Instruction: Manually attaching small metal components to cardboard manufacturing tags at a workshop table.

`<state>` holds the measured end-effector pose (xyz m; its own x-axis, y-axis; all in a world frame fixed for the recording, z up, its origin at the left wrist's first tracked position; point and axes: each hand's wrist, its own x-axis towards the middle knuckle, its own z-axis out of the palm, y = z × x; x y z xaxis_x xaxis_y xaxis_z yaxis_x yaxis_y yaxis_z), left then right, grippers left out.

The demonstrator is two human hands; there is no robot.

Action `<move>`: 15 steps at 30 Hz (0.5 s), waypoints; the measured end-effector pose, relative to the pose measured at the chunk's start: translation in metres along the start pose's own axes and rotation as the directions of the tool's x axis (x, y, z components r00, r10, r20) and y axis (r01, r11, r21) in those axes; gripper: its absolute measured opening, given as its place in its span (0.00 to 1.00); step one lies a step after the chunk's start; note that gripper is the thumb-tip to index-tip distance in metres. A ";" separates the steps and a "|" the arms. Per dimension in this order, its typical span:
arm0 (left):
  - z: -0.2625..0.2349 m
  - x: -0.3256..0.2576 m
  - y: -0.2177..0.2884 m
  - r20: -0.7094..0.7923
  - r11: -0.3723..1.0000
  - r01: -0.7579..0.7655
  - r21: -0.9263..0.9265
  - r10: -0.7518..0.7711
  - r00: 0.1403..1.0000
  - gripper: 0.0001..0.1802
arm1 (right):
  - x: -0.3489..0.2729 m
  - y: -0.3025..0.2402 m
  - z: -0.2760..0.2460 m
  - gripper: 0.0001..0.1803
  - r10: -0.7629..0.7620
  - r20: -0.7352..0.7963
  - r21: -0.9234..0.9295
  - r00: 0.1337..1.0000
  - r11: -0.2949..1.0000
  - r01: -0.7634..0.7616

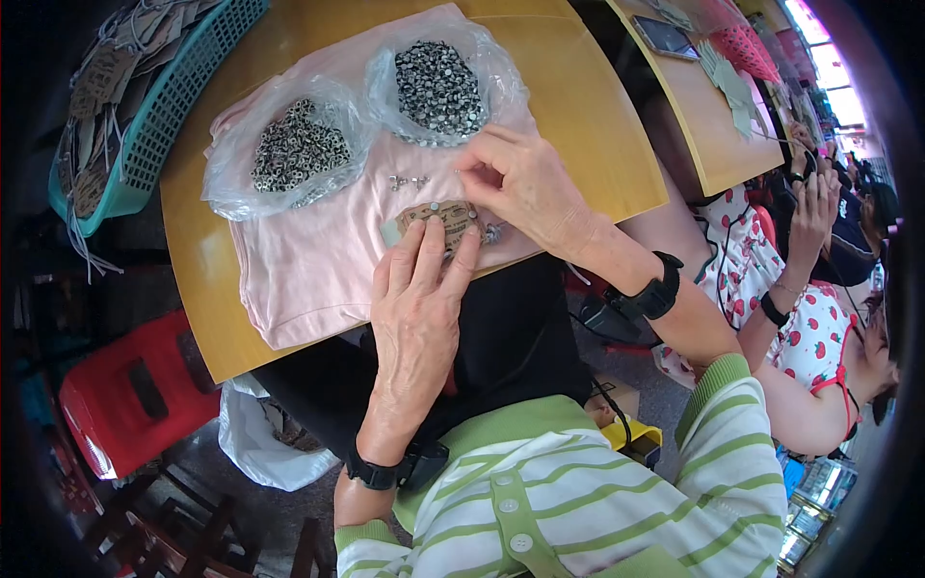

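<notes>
My left hand [421, 279] lies palm down with its fingers stretched over a small brown card [455, 214], pressing it onto a folded pink cloth [279, 260]. Small round metal pieces show on the card. My right hand [525, 188] is just beyond the card's right side, thumb and index finger pinched; whatever is between them is too small to make out. A few loose silver pieces [409, 181] lie on the cloth above the card. Farther back are two clear plastic bags, one of dark-and-silver square pieces [301, 149], the other of shiny round studs [436, 89].
A teal basket [159, 130] of brown cards with strings stands at the far left. Below it are a red plastic stool [140, 395] and a white plastic bag [260, 443]. At right, a person in a strawberry-print dress [805, 328] sits by another table [713, 144].
</notes>
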<state>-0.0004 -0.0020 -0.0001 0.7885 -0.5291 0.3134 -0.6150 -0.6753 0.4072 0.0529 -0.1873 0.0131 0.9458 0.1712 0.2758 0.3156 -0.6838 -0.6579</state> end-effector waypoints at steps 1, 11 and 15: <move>0.000 0.000 0.000 0.005 1.000 0.020 -0.002 -0.020 1.000 0.27 | 0.000 0.000 0.000 0.04 0.001 0.000 -0.008 1.000 1.000 -0.001; 0.000 -0.001 -0.003 -0.004 1.000 -0.010 -0.016 0.010 1.000 0.28 | -0.002 -0.002 -0.002 0.05 0.025 -0.028 0.011 0.999 1.000 -0.024; 0.001 -0.001 -0.003 -0.011 1.000 -0.012 -0.024 0.012 1.000 0.28 | -0.005 -0.001 -0.009 0.05 -0.003 -0.001 -0.028 1.000 1.000 0.003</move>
<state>0.0013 0.0002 -0.0022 0.7814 -0.5313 0.3273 -0.6240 -0.6566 0.4237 0.0477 -0.1935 0.0185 0.9448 0.1730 0.2783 0.3163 -0.7030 -0.6369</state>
